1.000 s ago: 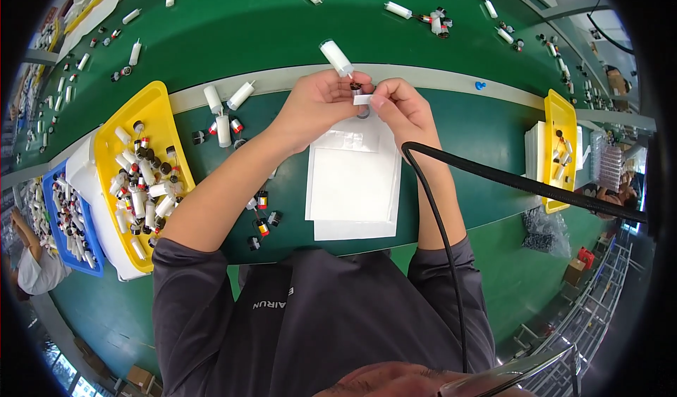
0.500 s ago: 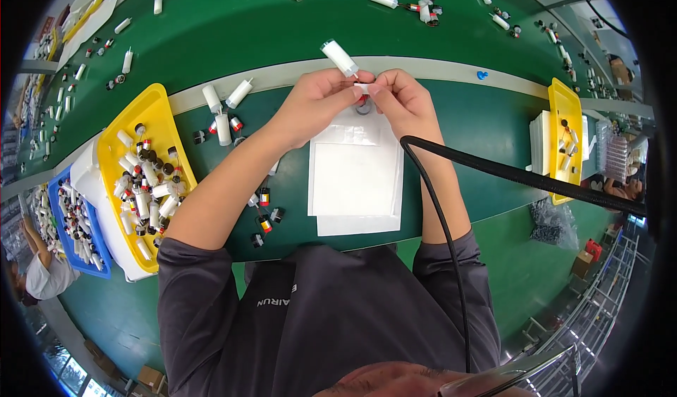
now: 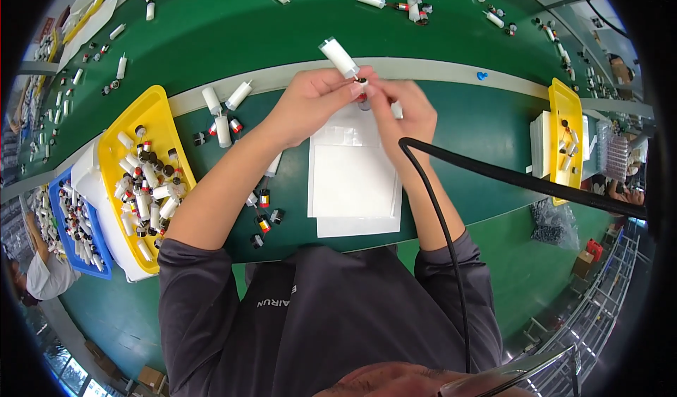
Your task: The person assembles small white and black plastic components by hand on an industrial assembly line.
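Note:
My left hand is closed in a pinch on a small red-and-black cylindrical part. A white cylinder with a clear end leans up and left above the fingertips, seemingly joined to that part. My right hand, slightly blurred, has its thumb and fingertips against the same part from the other side. A small white piece shows by its curled fingers. Below the hands, white sheets lie overlapping on the green table.
At left stand a yellow tray and a blue tray, both full of similar parts. Loose white cylinders lie near my left forearm. Across my right forearm runs a black cable. More parts dot the far green surface.
My right hand has rolled and its fingers have curled, with a white piece now showing beside them. My left hand keeps its pinch. Parts on the far green surface have shifted left.

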Demonstrator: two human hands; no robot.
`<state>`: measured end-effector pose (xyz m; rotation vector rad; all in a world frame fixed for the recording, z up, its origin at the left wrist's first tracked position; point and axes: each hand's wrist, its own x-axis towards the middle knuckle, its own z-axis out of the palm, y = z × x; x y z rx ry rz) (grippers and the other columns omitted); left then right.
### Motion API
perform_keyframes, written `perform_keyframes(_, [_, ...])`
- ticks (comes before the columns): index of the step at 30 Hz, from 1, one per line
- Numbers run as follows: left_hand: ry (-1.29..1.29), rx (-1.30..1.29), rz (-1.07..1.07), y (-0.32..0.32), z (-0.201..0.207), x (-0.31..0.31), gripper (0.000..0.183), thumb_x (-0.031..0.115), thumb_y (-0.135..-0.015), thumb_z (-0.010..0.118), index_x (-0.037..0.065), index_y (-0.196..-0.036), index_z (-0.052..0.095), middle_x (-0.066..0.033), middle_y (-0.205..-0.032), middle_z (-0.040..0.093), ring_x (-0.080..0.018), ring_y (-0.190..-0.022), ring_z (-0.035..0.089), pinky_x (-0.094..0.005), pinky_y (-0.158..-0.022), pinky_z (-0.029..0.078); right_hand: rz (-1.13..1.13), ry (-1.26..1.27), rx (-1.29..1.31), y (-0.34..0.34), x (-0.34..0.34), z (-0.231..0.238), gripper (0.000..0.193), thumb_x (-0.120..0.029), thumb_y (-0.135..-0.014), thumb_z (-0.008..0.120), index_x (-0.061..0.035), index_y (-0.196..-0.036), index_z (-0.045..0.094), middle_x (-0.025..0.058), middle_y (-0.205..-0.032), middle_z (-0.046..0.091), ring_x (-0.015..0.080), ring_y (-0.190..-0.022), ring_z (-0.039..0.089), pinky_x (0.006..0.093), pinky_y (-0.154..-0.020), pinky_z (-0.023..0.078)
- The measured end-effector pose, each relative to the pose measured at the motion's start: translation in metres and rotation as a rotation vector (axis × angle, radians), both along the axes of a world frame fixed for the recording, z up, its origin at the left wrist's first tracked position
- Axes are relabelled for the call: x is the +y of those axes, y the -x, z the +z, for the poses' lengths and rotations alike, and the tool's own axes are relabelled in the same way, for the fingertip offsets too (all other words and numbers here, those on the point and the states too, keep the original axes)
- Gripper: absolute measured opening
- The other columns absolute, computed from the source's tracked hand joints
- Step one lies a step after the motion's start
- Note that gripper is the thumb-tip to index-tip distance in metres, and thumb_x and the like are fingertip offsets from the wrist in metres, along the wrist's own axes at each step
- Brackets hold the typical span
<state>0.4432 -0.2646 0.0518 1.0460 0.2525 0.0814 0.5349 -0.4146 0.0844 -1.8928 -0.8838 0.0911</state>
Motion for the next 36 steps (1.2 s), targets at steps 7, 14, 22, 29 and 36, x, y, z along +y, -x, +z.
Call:
perform_keyframes(7, [0.146,-0.025,0.176,-0.005,0.000,0.004,0.029,0.006,-0.101,0.059,-0.003,-0.128,0.062,-0.0137,-0.131,0.065,-0.0219,-0.119,0.063,-0.0367,-0.106,0.049,0.124,0.001,0.220,0.004,-0.002,-0.008,0.032,0.001,-0.088,0.070,-0.0031,-0.119,0.070,0.0044,-0.086,0.061,0.0115,-0.077,0.057,0.0236,-0.068,0.047])
perform_keyframes(14, [-0.246,0.092,0.488,0.004,0.035,0.112,0.030,0.006,-0.091,0.073,-0.005,-0.118,0.066,-0.0148,-0.108,0.073,-0.0201,-0.098,0.071,-0.0322,-0.091,0.056,0.330,0.523,0.002,-0.023,-0.044,0.047,0.028,-0.006,-0.084,0.068,-0.0018,-0.112,0.069,0.0129,-0.087,0.062,0.0247,-0.071,0.061,0.0343,-0.069,0.052])
perform_keyframes(22, [-1.562,0.656,0.201,0.024,-0.005,0.223,0.049,0.027,-0.084,0.074,0.005,-0.127,0.066,-0.0190,-0.130,0.065,-0.0353,-0.114,0.065,-0.0403,-0.100,0.050,0.318,0.636,-0.097,-0.007,-0.068,0.044,0.018,-0.004,-0.083,0.066,0.0010,-0.100,0.066,0.0159,-0.096,0.063,0.0359,-0.087,0.065,0.0428,-0.076,0.054])
perform_keyframes(29, [-1.497,-0.008,0.272,-0.108,-0.074,0.133,0.051,0.029,-0.092,0.066,0.014,-0.140,0.057,-0.0184,-0.137,0.059,-0.0336,-0.126,0.056,-0.0420,-0.104,0.047,0.498,0.705,0.013,-0.026,-0.058,0.039,0.015,-0.004,-0.083,0.066,0.0026,-0.097,0.064,0.0186,-0.096,0.063,0.0376,-0.088,0.065,0.0437,-0.079,0.054])
perform_keyframes(36, [-1.018,-0.124,0.319,-0.127,-0.045,0.114,0.032,0.036,-0.092,0.069,0.008,-0.106,0.071,-0.0124,-0.123,0.069,-0.0251,-0.106,0.067,-0.0376,-0.087,0.052,0.344,0.661,-0.073,-0.011,-0.064,0.036,0.021,-0.004,-0.082,0.068,0.0006,-0.102,0.066,0.0164,-0.097,0.063,0.0368,-0.091,0.065,0.0442,-0.081,0.054])
